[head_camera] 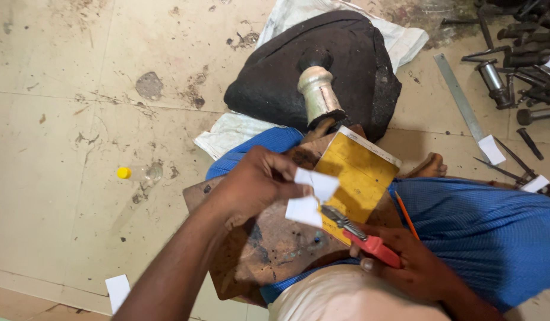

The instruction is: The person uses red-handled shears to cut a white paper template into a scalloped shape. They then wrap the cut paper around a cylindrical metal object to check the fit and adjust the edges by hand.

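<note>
Right hand (415,267) clamped on red-handled pliers (361,235) | left hand (260,184) pinching white paper (313,196), seemingly folded | yellow card (355,175) beneath

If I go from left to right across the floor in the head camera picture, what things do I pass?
White paper scrap → small bottle with a yellow cap → black cushion-like block → metal ruler → pile of dark metal tools.

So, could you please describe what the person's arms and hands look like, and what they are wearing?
Both arms are bare, with no sleeves in view. The left hand and right hand wear no gloves; no rings, watch or bracelets show. A blue cloth covers the lap.
</note>
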